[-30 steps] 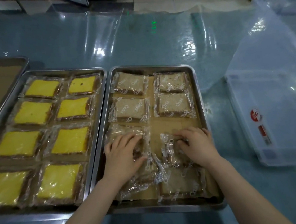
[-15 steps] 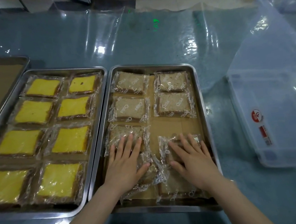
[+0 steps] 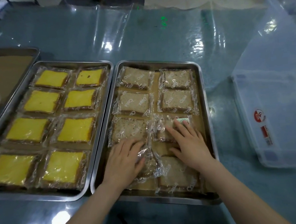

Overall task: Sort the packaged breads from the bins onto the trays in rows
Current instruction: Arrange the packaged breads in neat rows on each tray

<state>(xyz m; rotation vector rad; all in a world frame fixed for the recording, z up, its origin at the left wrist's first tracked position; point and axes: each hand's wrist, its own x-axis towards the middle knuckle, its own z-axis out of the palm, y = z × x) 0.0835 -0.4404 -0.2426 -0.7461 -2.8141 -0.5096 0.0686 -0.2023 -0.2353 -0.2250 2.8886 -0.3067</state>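
Note:
A steel tray (image 3: 203, 95) in front of me holds several wrapped brown bread slices in two columns. My left hand (image 3: 124, 159) lies flat, fingers together, on the near-left packet (image 3: 148, 166). Just beyond it sits the third-row left packet (image 3: 129, 130). My right hand (image 3: 188, 142) presses flat on the third-row right packet (image 3: 165, 130), fingers spread. A further packet (image 3: 176, 174) lies below the right hand at the tray's near right. A second tray (image 3: 106, 105) to the left holds several yellow bread packets (image 3: 74, 129) in two columns.
A clear plastic bin (image 3: 277, 113) stands to the right of the brown-bread tray. A third tray (image 3: 29, 54) lined with brown paper sits at the far left, with something pale at its near end. Clear plastic sheeting covers the table (image 3: 154, 39).
Both hands have flattened out on the packets. The right hand slid its packet away from me into the third row; the left hand drew back onto the nearest left packet.

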